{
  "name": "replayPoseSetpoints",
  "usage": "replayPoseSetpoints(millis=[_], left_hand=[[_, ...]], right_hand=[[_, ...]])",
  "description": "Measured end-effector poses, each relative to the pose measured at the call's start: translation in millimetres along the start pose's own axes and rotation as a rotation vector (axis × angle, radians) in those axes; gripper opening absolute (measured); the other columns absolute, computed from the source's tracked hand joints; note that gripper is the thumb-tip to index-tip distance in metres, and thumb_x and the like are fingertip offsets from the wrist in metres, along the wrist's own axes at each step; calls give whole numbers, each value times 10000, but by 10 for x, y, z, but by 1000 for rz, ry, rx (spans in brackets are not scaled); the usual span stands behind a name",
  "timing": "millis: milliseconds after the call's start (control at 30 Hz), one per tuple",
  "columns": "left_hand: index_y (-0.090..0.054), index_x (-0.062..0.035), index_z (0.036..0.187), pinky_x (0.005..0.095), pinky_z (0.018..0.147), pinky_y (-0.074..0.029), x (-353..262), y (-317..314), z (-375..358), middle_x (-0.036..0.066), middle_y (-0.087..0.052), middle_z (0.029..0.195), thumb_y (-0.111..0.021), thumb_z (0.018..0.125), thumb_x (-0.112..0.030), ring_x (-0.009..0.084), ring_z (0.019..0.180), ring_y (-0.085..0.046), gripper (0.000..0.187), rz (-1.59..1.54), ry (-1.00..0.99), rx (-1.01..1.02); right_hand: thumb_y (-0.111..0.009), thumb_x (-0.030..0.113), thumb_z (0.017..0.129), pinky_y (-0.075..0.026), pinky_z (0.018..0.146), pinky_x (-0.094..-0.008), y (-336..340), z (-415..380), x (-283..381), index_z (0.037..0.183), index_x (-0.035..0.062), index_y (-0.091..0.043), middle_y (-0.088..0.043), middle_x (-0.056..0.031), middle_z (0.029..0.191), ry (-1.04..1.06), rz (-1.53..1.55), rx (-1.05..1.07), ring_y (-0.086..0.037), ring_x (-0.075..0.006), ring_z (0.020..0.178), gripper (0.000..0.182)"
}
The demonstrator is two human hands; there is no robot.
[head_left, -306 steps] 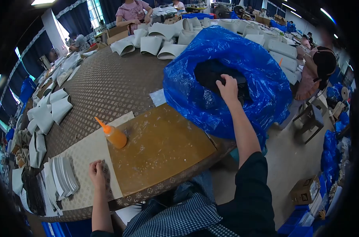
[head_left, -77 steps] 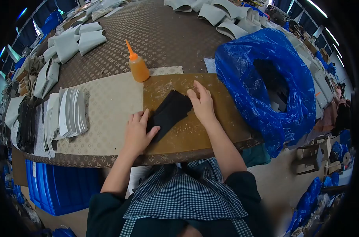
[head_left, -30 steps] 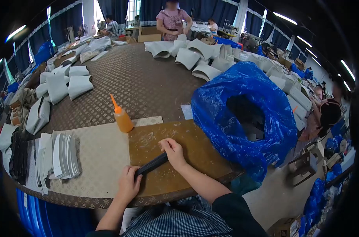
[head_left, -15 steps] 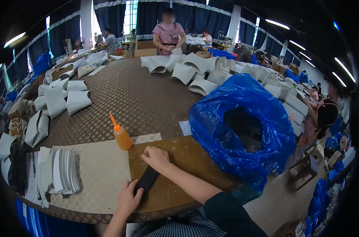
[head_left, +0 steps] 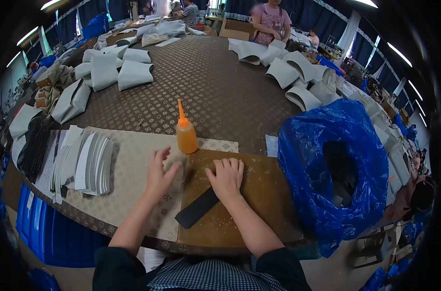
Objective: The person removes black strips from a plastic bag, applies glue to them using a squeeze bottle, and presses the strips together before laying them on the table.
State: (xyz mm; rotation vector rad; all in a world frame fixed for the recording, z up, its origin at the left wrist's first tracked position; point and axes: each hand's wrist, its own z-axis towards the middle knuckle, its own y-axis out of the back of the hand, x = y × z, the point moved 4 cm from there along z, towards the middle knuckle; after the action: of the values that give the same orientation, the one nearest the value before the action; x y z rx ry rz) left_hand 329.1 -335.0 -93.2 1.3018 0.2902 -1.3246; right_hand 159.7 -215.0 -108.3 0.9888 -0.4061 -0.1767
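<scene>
A flat black strip [head_left: 198, 208] lies slantwise on the brown board [head_left: 249, 217] in front of me. My right hand [head_left: 226, 179] rests over the strip's far end, fingers stretched forward on the board and thumb apart; what lies beneath the palm is hidden. My left hand [head_left: 159, 175] is off the strip, with fingers and thumb spread and nothing between them. It hovers over the beige patterned sheet [head_left: 138, 213], just left of the board. Beyond it stands an upright squeeze bottle [head_left: 187, 137] of orange liquid with a pointed orange nozzle.
Stacked pale strips [head_left: 91, 162] lie at the left, beside a dark bundle [head_left: 33, 153]. A blue plastic bag [head_left: 303, 160], its mouth open on dark pieces, stands at the right. Folded pale pieces [head_left: 104, 72] line the table's far side. A person [head_left: 271, 24] stands across the table.
My left hand has let go of the strip's near end, moved forward and spread its fingers. My right hand's fingers have flattened out. The view has swung left and downward.
</scene>
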Motion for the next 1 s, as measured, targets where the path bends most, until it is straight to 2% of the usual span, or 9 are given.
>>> replayPoseSetpoints(millis=[200,333,467,533,633,767,800,900,1000], left_hand=[[-307,29,1400,361,1029,-377,227,-354,725,201,-470,1294,-745,766,-228,294,1210,-477,812,-116,-33,-12],[-413,-23,1319,349,918,-452,343,-622,885,103,-538,1232,-745,764,-193,206,1126,-538,668,-523,76,148],[-459,-45,1262,334,888,-470,283,-519,832,81,-582,1131,-729,773,-147,186,1031,-582,568,-275,58,61],[-458,-19,1260,329,879,-477,163,-459,740,83,-590,1118,-737,773,-156,177,1020,-586,578,-426,63,60],[-455,-4,1256,320,879,-476,-214,-225,429,87,-590,1118,-740,774,-157,167,1016,-587,580,-646,62,38],[-441,-4,1268,335,923,-461,-661,-17,66,99,-578,1153,-750,771,-162,196,1054,-583,607,-843,-26,75],[-439,-6,1271,342,935,-457,-751,21,-14,102,-574,1163,-755,767,-164,203,1066,-581,615,-867,-65,92],[-455,-9,1262,374,992,-425,-1016,79,-266,129,-539,1239,-799,718,-191,233,1162,-532,669,-730,-235,124],[-429,-25,1326,393,1010,-409,-1078,22,-492,132,-498,1317,-823,687,-208,256,1204,-501,773,-581,-304,230]], right_hand=[[-615,309,857,-256,1033,-522,282,28,-101,1088,66,-609,-612,-73,999,6,220,-215,-496,-285,1026,335],[-613,277,872,-308,983,-476,305,42,-263,1102,69,-586,-598,-70,954,8,304,-305,-517,-269,979,312],[-620,194,872,-428,833,-403,289,32,-360,1109,46,-577,-607,-69,884,-37,489,-368,-559,-274,865,283],[-621,177,878,-483,698,-354,336,37,-343,1095,45,-588,-618,-84,863,-34,562,-382,-588,-262,818,256],[-586,151,913,-489,755,-335,295,-11,-241,1092,18,-604,-646,-67,912,-208,888,-122,-601,-176,854,224],[-443,495,961,-517,803,-339,243,-177,44,1369,95,-395,-603,-74,1128,-456,1788,529,-608,-179,964,573],[-401,601,931,-533,780,-332,352,-193,191,1437,149,-282,-561,-86,1180,-333,1956,584,-606,-163,903,689],[-416,598,924,-536,772,-329,571,-323,485,1420,130,-315,-542,-83,1217,-306,2244,611,-597,-161,946,689],[-420,586,927,-543,776,-338,695,-539,643,1392,114,-355,-538,-79,1226,-580,2304,418,-594,-171,994,666]])
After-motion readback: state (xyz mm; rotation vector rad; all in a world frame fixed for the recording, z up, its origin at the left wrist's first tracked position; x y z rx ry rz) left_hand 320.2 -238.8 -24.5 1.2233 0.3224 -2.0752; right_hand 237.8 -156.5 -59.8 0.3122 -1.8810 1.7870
